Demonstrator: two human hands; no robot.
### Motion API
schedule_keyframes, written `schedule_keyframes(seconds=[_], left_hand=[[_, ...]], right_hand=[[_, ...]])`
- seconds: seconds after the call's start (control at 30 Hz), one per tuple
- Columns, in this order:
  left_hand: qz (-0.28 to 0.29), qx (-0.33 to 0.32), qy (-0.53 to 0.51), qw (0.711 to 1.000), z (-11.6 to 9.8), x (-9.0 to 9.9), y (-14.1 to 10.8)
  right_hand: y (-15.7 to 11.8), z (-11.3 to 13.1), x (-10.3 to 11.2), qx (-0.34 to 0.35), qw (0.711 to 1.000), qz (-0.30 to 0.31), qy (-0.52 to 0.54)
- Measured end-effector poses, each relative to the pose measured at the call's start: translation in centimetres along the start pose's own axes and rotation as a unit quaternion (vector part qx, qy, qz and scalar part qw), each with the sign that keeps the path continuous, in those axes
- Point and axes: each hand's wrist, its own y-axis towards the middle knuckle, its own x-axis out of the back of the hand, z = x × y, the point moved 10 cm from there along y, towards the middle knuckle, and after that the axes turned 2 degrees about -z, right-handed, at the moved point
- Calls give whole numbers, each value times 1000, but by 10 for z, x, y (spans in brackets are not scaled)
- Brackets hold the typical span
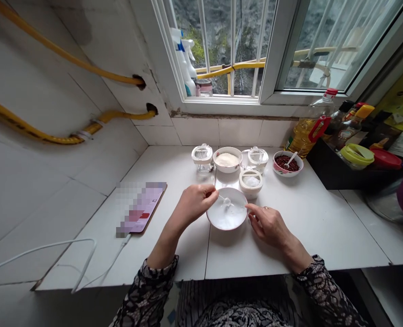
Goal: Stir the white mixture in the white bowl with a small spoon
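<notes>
A white bowl (228, 220) stands on the white tiled counter, with white contents inside. My left hand (199, 200) pinches the handle of a small white spoon (226, 201), whose tip is down in the bowl. At the bowl's right rim, the fingers of my right hand (271, 225) touch the edge, thumb and index finger on it. Just behind the bowl sits an open-topped white jar (251, 181) with white powder in it. Farther back are a bowl of pale grains (227, 159) and two clear lidded jars (203, 156), (257, 157).
A bowl of dark red beans (287, 164) with a white spoon is at the right back. Beyond it are an oil bottle (305, 131) and a black box (327, 168) of bottles. A phone (146, 209) with a white cable (92, 254) lies at the left.
</notes>
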Motion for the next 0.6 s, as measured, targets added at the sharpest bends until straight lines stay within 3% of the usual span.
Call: schedule_keyframes(seconds=[0.1,0.33,0.6], left_hand=[[42,9,31,999,-1,-12,-1],[107,2,-9,994,-8,-31,-4],[127,52,-172,975,7,-35,-2]], right_hand=[[-1,-2,-2,-6,1000,10,4],[-1,-2,-4,-8,1000,15,-2],[-1,-2,-3,-10,1000,15,-2]])
